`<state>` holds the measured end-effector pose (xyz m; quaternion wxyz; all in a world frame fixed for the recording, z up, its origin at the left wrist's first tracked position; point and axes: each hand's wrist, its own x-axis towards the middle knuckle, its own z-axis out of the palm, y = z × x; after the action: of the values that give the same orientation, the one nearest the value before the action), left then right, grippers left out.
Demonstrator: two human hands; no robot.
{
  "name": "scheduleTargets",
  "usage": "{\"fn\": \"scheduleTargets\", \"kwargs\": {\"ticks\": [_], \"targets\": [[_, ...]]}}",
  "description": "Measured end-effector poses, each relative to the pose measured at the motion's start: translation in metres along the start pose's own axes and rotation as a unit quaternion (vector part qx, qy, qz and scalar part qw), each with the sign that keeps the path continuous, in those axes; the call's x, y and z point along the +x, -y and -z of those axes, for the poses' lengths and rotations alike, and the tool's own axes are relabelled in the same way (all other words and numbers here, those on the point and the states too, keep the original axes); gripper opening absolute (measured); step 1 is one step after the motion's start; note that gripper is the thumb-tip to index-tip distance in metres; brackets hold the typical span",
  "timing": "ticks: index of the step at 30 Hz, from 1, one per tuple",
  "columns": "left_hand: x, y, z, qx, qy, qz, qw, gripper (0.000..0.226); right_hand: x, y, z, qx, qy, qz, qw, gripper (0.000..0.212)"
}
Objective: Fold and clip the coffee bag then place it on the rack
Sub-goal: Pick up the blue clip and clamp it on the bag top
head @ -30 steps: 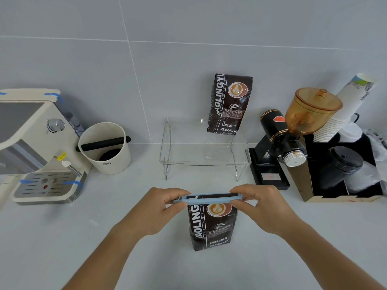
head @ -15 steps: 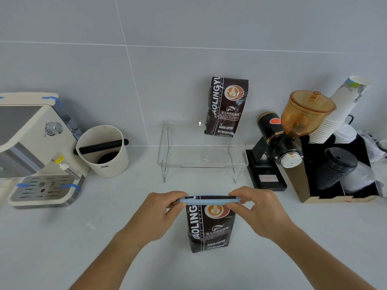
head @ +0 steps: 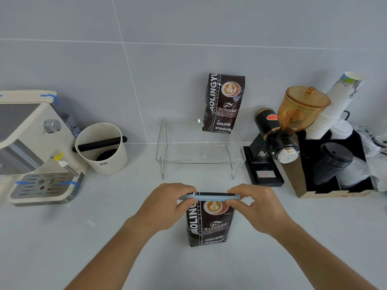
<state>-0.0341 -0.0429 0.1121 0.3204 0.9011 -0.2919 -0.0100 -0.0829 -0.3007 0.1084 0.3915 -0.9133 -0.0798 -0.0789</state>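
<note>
A dark brown coffee bag [head: 209, 225] stands upright on the white counter in front of me. A light blue clip [head: 209, 198] lies across its folded top. My left hand [head: 165, 208] pinches the clip's left end and my right hand [head: 259, 208] pinches its right end. A clear acrylic rack [head: 201, 152] stands behind the bag against the wall. A second coffee bag [head: 224, 103] of the same kind stands on the rack's right side, leaning on the wall.
A cream espresso machine [head: 35, 147] sits at the left with a white knock box [head: 102, 148] beside it. Right of the rack are a black grinder with an amber hopper [head: 293, 120], stacked paper cups [head: 333, 109] and a cardboard box of lids [head: 335, 170].
Both hands have stayed on the clip ends at the bag's top. The view has shifted slightly; the bag has not visibly moved.
</note>
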Motion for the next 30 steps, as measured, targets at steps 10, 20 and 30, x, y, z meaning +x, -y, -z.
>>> {"fn": "scheduleTargets", "kwargs": {"ticks": [10,20,30], "targets": [[-0.008,0.017,-0.019,-0.397,-0.016,0.179,0.9,0.039,0.004,-0.005,-0.004,0.172,0.038,-0.12,0.977,0.042],[-0.007,0.031,-0.044,-0.471,-0.051,0.218,0.853,0.041,-0.001,-0.039,-0.03,0.269,0.103,-0.223,0.931,0.058],[-0.022,0.027,-0.08,-0.485,-0.001,0.222,0.846,0.067,0.002,-0.046,-0.054,0.281,0.141,-0.268,0.911,0.074]]}}
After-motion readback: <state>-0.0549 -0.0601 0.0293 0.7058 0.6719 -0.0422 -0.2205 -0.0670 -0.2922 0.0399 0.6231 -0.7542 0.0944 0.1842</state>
